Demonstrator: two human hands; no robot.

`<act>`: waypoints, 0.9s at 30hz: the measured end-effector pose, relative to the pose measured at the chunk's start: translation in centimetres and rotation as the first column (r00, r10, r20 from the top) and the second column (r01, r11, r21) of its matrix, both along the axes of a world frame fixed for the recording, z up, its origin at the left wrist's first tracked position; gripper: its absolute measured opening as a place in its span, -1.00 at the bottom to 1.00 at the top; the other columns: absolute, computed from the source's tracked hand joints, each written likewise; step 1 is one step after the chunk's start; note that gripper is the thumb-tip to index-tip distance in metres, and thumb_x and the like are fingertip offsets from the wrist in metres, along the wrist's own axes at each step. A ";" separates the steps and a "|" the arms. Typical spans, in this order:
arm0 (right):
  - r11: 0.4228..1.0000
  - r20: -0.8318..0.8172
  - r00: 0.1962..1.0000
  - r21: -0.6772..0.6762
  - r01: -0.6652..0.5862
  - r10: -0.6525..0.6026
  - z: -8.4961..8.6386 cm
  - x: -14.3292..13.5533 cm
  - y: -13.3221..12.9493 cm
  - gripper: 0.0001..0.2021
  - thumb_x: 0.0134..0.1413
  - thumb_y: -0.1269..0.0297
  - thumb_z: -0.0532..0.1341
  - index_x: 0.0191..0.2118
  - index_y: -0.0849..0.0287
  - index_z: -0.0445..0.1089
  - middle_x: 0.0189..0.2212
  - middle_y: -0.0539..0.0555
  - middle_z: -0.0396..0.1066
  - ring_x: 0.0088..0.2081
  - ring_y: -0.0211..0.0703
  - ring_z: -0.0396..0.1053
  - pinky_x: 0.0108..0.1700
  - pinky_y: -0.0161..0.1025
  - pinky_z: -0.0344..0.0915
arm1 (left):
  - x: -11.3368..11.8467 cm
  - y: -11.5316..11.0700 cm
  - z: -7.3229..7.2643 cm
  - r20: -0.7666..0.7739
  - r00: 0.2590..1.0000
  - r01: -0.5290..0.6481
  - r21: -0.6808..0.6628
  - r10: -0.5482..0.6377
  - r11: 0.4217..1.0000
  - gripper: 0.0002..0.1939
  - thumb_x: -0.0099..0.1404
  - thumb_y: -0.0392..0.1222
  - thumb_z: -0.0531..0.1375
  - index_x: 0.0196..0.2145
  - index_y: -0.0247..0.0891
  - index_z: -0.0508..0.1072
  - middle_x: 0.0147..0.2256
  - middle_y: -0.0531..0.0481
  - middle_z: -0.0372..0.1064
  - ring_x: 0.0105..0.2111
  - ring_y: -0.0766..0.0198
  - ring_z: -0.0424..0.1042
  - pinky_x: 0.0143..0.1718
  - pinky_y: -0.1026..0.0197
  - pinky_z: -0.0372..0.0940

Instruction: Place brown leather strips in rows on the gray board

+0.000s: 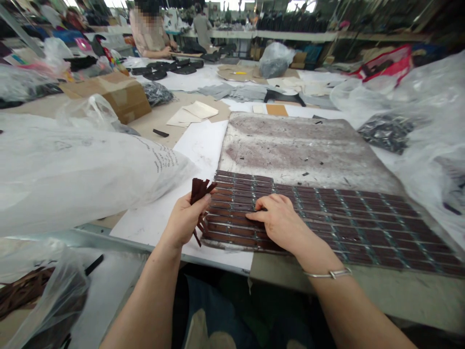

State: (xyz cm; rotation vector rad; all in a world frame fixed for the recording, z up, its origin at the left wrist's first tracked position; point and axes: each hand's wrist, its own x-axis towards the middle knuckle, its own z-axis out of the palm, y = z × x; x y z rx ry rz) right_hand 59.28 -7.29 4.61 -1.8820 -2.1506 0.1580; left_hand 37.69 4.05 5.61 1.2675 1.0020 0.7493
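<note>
My left hand (186, 218) is closed around a fanned bunch of brown strips (199, 190), whose ends stick out above and below the fingers. It is at the left edge of a worn, stained board (269, 138). Rows of flat brown strips (363, 218) cover the near part of this board, with shiny lines crossing them. Over the left part of these rows, my right hand (281, 218) reaches down with its fingers bent and its fingertips at the strips. Whether a strip is between those fingertips is hidden. A bracelet (332, 274) circles the right wrist.
A large white plastic sack (83, 169) lies to the left, and clear plastic bags (432, 111) bulge on the right. Behind are a cardboard box (109, 94) and black pieces (167, 68). Another person (150, 34) works across the table. More brown strips (25, 291) lie lower left.
</note>
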 end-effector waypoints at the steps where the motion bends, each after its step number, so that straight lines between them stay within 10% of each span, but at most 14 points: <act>1: 1.000 -0.017 1.000 0.008 0.011 -0.011 0.0 0.0 0.1 -0.58 0.06 0.59 0.09 -0.20 -0.10 0.53 -0.23 0.05 0.36 -0.14 -0.11 0.21 0.05 0.01 0.04 | 0.0 0.0 0.2 0.014 1.000 0.024 -0.005 -0.024 1.000 -0.60 0.11 -0.02 0.25 -0.13 -0.28 0.49 -0.61 0.15 0.14 -0.60 0.44 0.07 -0.56 0.32 -0.01; 6: 0.985 -0.416 0.903 0.077 0.152 -0.106 0.2 -0.6 0.6 -0.67 0.18 0.40 0.07 0.01 0.08 0.43 -0.18 0.10 0.41 -0.15 -0.14 0.31 -0.05 -0.11 0.26 | 0.7 -0.4 1.0 0.033 0.966 0.260 -0.072 -0.258 0.963 -0.57 0.14 -0.02 0.23 -0.08 -0.29 0.47 -0.58 0.11 0.22 -0.58 0.42 0.13 -0.53 0.31 0.04; 11: 0.953 -0.891 0.361 -0.199 0.229 -0.273 0.9 -1.6 1.1 -0.56 0.12 0.10 0.16 0.09 0.15 0.32 -0.15 0.12 0.46 -0.21 -0.17 0.42 -0.16 -0.13 0.39 | 2.2 -0.4 0.9 0.011 0.904 0.427 -0.024 -0.427 0.904 -0.61 0.15 -0.03 0.22 -0.13 -0.33 0.48 -0.63 0.14 0.10 -0.59 0.42 0.07 -0.55 0.31 -0.04; 14: 0.948 -0.929 0.209 -0.278 0.153 -0.306 1.1 -2.0 1.3 -0.55 0.04 0.09 0.22 0.04 0.17 0.36 -0.15 0.14 0.47 -0.22 -0.16 0.43 -0.20 -0.15 0.42 | 2.9 -0.3 0.6 0.026 0.898 0.439 -0.028 -0.439 0.898 -0.66 0.16 -0.05 0.21 -0.18 -0.32 0.48 -0.61 0.13 0.13 -0.57 0.41 0.08 -0.54 0.31 -0.03; 27: 0.889 -0.823 0.395 -0.262 0.375 -0.409 -0.4 -1.5 2.3 -0.77 -0.07 0.21 0.27 -0.25 0.18 0.49 -0.45 0.02 0.48 -0.47 -0.27 0.39 -0.34 -0.26 0.37 | 2.9 0.1 -0.3 -0.051 0.957 0.287 0.023 -0.286 0.958 -0.58 0.16 -0.02 0.20 -0.08 -0.30 0.46 -0.59 0.14 0.18 -0.56 0.41 0.11 -0.52 0.31 0.03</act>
